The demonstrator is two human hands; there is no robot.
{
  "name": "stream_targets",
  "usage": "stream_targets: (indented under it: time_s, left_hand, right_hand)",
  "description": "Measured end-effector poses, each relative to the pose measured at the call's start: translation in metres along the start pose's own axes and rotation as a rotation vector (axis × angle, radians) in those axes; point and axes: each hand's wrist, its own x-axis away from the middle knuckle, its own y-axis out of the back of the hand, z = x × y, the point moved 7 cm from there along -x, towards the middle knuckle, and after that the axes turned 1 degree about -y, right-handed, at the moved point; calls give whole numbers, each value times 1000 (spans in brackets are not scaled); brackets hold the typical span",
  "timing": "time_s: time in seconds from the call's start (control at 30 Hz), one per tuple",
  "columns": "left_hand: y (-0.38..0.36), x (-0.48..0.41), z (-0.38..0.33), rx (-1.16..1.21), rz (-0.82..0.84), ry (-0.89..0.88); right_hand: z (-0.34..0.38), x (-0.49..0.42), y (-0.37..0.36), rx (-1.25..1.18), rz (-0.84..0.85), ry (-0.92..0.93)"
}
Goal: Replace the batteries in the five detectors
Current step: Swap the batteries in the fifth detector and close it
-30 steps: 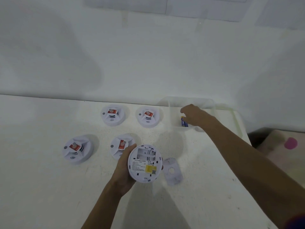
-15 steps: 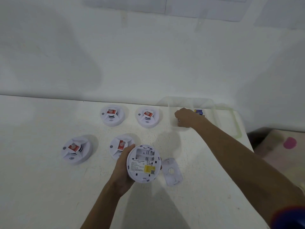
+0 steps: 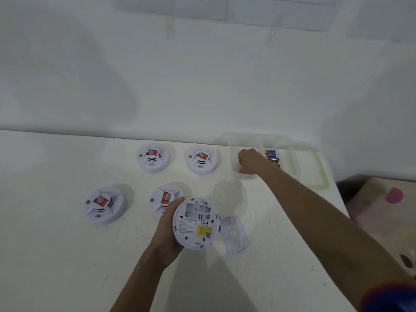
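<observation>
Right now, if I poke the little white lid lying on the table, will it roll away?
Probably not: the lid lies flat on the table, so it would likely slide, not roll. It looks like thin plastic, so probably light and easy to shift. Pressing hard might crack it.

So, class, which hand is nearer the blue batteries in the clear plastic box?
Right. The right hand sits just beside the blue batteries; the left hand holds an opened round white detector, well away.
</observation>
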Motion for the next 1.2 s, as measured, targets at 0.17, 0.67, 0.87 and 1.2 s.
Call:
stream_targets:
  time_s: [0.17, 0.67, 0.87, 1.2]
  left_hand:
    - [0, 0, -1, -20, 14, -32]
    - [2, 1, -2, -11, 18, -57]
    - [1, 1, -5, 8, 24, -74]
    - [-9, 4, -5, 144, 24, 43]
  right_hand:
    - [6, 0, -2, 50, 11, 16]
    - [6, 4, 3, -107, 36, 37]
    - [2, 18, 25, -380, -130, 64]
    - [18, 105, 82, -1050, -427, 192]
